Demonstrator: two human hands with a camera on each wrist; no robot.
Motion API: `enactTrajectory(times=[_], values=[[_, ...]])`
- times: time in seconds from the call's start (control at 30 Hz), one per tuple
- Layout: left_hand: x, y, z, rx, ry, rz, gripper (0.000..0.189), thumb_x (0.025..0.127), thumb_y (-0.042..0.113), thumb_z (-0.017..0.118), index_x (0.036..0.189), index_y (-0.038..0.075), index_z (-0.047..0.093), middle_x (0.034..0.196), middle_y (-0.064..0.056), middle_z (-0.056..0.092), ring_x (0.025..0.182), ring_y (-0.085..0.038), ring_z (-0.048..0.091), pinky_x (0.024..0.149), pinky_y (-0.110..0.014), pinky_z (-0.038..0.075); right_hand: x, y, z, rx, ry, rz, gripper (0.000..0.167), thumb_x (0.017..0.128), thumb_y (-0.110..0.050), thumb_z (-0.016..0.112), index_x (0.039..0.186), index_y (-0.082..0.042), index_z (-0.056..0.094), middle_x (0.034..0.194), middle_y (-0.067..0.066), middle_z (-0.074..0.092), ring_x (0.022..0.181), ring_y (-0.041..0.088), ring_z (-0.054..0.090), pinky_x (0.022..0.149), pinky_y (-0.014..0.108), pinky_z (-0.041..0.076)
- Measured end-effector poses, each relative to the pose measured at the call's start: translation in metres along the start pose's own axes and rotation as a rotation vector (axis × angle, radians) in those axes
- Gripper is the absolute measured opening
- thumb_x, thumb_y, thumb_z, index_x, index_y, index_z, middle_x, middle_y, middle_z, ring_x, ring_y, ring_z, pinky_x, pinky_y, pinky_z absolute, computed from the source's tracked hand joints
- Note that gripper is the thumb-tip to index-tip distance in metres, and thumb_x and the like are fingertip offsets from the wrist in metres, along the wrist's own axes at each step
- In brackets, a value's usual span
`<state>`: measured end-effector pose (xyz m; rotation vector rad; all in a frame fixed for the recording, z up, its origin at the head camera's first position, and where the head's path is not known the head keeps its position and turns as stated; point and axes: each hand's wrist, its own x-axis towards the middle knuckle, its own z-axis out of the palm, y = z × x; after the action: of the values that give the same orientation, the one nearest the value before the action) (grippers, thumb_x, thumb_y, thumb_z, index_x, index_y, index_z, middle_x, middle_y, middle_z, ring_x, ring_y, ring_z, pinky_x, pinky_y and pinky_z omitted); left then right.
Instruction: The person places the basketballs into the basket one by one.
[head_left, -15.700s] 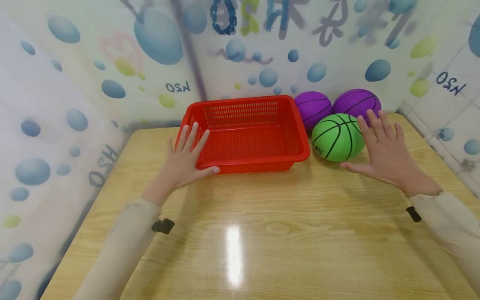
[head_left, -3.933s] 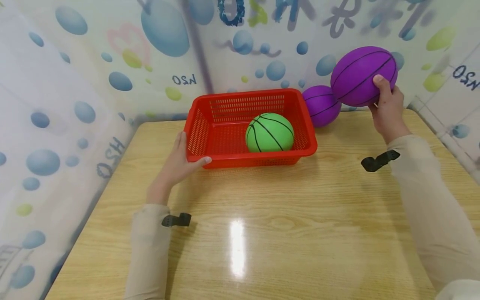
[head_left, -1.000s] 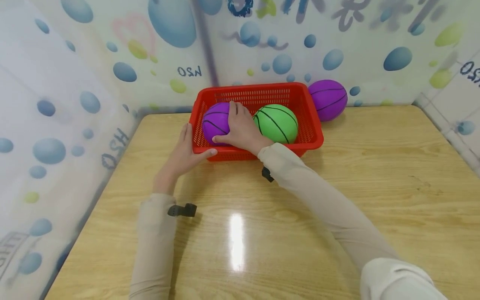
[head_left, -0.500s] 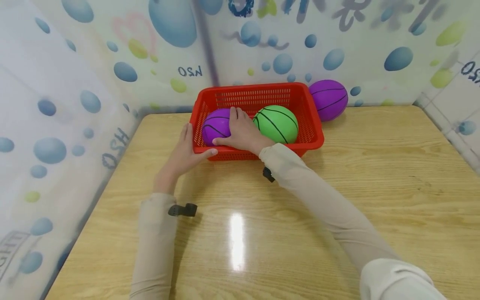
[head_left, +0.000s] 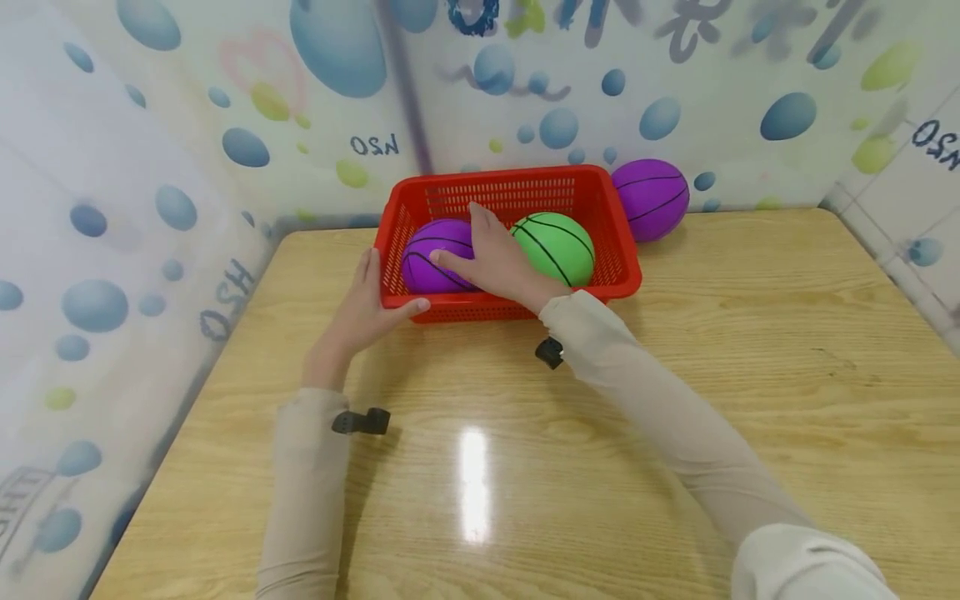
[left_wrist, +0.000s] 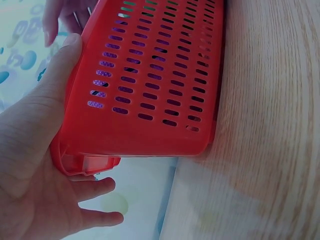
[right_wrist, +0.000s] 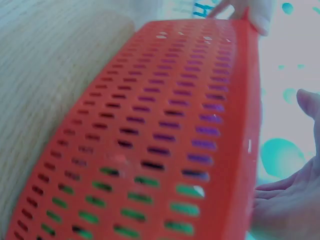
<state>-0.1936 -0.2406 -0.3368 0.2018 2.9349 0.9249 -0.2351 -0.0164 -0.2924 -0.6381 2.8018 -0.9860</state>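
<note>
The basket (head_left: pixel 480 308) is red, the purple balls (head_left: pixel 650 201) and green ball (head_left: pixel 553 250) black-lined, the wall (head_left: pixel 315 200) blue-spotted.

Two purple balls (head_left: pixel 431 236) (head_left: pixel 651 200); one green ball (head_left: pixel 557 250); one red basket (head_left: pixel 457 312); two hands (head_left: pixel 362 308) (head_left: pixel 502 260); one table (head_left: pixel 570 467)

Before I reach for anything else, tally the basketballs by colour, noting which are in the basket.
Purple basketballs: 2, one inside the red slotted basket, one outside it
Green basketballs: 1, inside the basket
Total: 3 basketballs, 2 of them in the basket
</note>
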Motion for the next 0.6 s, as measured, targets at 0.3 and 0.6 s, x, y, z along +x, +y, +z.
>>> enactTrajectory(times=[0.3,0.6], values=[[0.001,-0.004,0.001,-0.017,-0.002,-0.005,0.116,0.075,0.066,0.061,0.148,0.011,-0.011,0.154,-0.009,-0.012,0.139,-0.035,0.007,0.108,-0.052,0.018,-0.020,0.025,-0.046,0.088,0.055,0.057,0.101,0.083,-0.066,0.049,0.150,-0.009,0.001,0.155,0.005,0.007,0.140,0.020,0.009,0.112,0.038,0.013],[0.001,-0.001,0.000,-0.014,-0.003,-0.010,0.116,0.075,0.068,0.060,0.149,0.012,-0.010,0.154,-0.009,-0.012,0.139,-0.034,0.007,0.106,-0.054,0.021,-0.042,0.075,-0.106,0.190,0.217,0.131,0.093,0.086,-0.060,0.049,0.150,-0.009,0.006,0.153,0.005,0.016,0.139,0.018,0.016,0.111,0.037,0.017]])
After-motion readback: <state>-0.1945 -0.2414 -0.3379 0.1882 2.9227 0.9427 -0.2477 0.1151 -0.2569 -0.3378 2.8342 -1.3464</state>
